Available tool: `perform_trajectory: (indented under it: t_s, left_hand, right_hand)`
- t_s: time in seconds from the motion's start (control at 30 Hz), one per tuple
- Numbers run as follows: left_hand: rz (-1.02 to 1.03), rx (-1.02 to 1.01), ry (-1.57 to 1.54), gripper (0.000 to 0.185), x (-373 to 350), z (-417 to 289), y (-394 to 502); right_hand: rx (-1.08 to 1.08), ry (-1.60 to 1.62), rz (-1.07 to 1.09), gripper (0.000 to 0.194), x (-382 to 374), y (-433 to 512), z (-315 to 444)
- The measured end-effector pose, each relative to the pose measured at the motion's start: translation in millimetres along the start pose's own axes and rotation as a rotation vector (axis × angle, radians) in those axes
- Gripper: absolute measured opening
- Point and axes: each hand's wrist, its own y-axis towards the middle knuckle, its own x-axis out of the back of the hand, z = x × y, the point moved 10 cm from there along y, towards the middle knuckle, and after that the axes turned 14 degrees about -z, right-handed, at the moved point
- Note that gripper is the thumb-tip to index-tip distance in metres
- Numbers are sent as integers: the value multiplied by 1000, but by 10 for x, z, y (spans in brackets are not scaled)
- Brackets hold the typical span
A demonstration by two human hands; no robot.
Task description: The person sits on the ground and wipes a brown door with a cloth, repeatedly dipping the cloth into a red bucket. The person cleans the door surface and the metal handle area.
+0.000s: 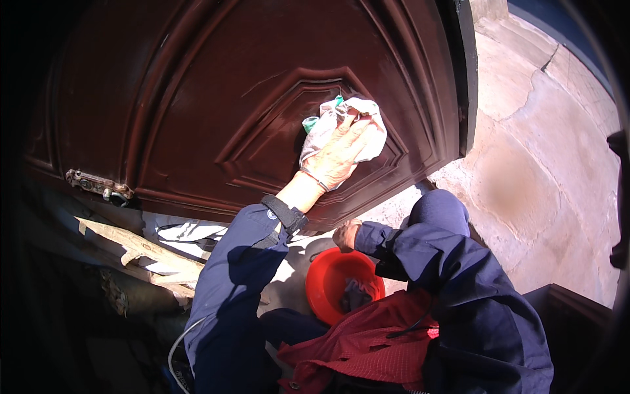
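My left hand [334, 147] presses a white cloth [370, 129] with green patches flat against a dark red-brown panelled door [206, 113]. The cloth is bunched under and around the fingers, over the raised octagonal moulding. A band circles that wrist. My right hand [346, 235] is curled low by the door's bottom edge, just above the rim of a red plastic basin [315, 280]. Its fingers are mostly turned away, so whether it grips anything is hidden. Inside the basin lies a crumpled greyish cloth [357, 294].
A metal bolt latch [98, 187] is fixed at the door's left edge. Rough wooden pieces [142, 246] lie at the lower left, with a rolled bundle [142, 290] below. Cracked concrete ground [531, 162] spreads to the right. A dark box-like object [566, 310] stands at the lower right.
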Motion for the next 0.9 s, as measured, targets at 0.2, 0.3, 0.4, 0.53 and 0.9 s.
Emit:
perform_trajectory:
  t_s: [0.2,0.3,0.4,0.53,0.9]
  left_hand:
    - [78,-3,163,66,176,67,-464]
    - [21,27,261,59,475,119,-453]
    - [-25,50,345,72,786,219,-331]
    - [-227,79,480,80,1226,283,-46]
    - [-595,87,613,76,1660,177,831]
  right_hand:
    - [108,46,-42,31,301,-176,119]
    - [173,73,-80,29,536,-309,183]
    - [238,108,-139,27,746,-425,212]
    - [328,132,-219,24,870,-526,229]
    - [245,105,-137,21,871,-511,207]
